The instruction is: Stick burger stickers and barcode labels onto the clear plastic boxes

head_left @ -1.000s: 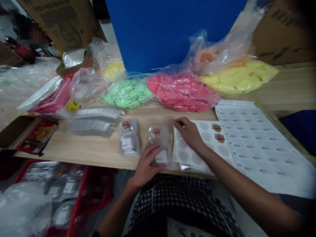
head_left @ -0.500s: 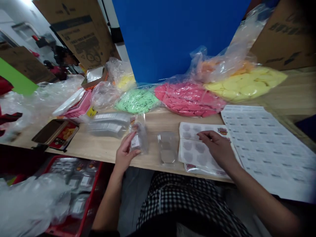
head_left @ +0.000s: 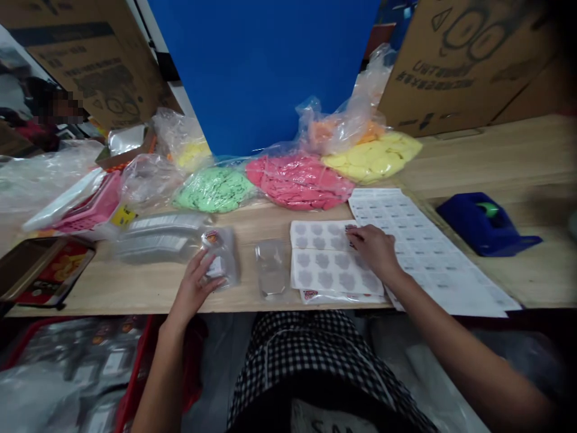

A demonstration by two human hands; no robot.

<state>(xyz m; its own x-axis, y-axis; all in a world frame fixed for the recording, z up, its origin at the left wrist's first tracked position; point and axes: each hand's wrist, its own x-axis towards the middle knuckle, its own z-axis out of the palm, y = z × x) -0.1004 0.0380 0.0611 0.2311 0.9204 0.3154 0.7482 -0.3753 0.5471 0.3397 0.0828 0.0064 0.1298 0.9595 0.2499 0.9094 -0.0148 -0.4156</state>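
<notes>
Lowered plastic pack (head_left: 224, 257) behind left hand (head_left: 193, 288)

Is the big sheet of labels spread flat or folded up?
Spread flat: the sheet of labels lies open on the table, rows of labels showing.

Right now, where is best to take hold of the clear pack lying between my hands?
Pinch the clear pack by its two long sides, coming from your side. It lies flat, longer front to back, with nothing touching it. Your left hand is nearer, but it rests on another pack.
</notes>
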